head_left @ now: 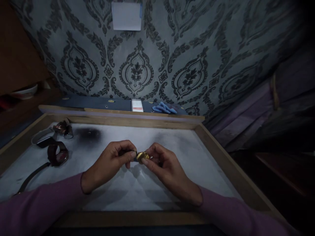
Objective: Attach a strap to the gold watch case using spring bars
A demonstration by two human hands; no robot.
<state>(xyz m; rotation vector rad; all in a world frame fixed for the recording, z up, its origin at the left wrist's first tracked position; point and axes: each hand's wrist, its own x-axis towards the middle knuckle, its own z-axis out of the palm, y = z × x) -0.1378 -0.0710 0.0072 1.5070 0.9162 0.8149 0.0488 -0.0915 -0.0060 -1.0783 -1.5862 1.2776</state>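
Observation:
Over the middle of the white tray surface I hold a gold-coloured wristwatch (142, 157) between both hands. My left hand (113, 157) is closed, its thumb and fingertips pinching the dark strap at the watch's left side. The fingers of my right hand (165, 165) close around the gold case from the right, with the thumb on its near edge. The fingers cover part of the watch, and the far side of the case is out of sight.
At the tray's left lie a dark-strapped watch (57, 154), a watch with a light strap (45, 141), a brownish watch (63, 127) and a loose dark strap (33, 177). A wooden rim (123, 219) borders the tray. Behind it rest a blue cloth (164, 108) and a small box (137, 105).

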